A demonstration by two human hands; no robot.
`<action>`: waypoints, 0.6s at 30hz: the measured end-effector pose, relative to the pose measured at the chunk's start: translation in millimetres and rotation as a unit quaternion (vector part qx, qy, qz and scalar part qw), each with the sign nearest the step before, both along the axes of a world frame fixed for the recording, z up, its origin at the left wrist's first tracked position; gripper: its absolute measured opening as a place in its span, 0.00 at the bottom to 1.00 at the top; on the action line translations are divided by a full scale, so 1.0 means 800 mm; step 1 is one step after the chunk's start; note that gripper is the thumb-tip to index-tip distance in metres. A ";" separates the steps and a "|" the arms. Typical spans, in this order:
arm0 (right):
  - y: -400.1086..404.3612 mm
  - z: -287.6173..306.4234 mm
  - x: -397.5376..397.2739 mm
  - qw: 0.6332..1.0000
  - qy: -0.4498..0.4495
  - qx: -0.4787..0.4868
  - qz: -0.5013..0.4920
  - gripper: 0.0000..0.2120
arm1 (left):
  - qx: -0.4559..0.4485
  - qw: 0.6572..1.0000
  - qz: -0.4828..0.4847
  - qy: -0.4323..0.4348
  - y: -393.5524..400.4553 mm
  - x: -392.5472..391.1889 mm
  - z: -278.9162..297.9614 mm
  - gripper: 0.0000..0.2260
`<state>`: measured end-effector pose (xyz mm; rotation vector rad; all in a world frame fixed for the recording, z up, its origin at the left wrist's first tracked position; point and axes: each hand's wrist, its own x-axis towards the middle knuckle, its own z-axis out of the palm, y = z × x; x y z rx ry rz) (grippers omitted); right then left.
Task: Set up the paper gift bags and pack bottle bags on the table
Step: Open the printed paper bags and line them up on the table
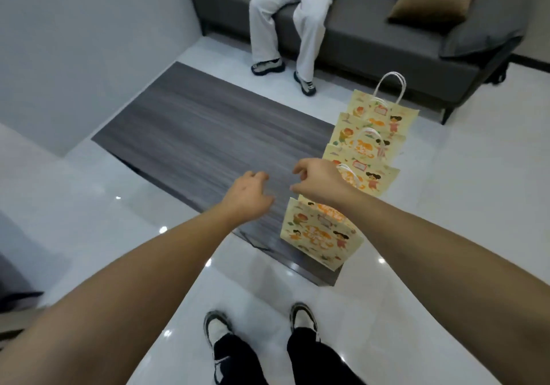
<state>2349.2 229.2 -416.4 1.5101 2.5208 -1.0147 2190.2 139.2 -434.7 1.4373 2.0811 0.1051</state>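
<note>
While both hands hover over the grey tabletop (190,134), a row of paper bags (361,158) stands upright along its right edge, the line running from lower centre toward the upper right of the frame, printed faces turned to the lower right. The near bag (320,237) stands a little apart from the rest. The right forearm hides its top and part of the next bag; how many bags make up the row is hard to tell. The left hand (247,195) and right hand (320,181) are at mid frame, fingers loosely curled, each grip open and holding nothing. At the upper frame a seated person (288,18) on a sofa (387,36) is cut off above the waist.
</note>
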 end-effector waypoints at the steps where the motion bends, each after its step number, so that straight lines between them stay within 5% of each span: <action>1: -0.005 0.004 -0.013 1.000 -0.001 0.000 0.021 0.21 | 0.000 1.000 0.018 0.002 -0.014 -0.007 0.005 0.28; 9: -0.089 0.060 -0.155 0.976 0.016 0.019 0.217 0.24 | 0.042 0.978 0.197 0.048 -0.156 -0.095 0.076 0.27; 18: -0.304 0.132 -0.314 0.909 0.070 0.072 0.405 0.25 | 0.083 0.918 0.369 0.123 -0.417 -0.203 0.157 0.26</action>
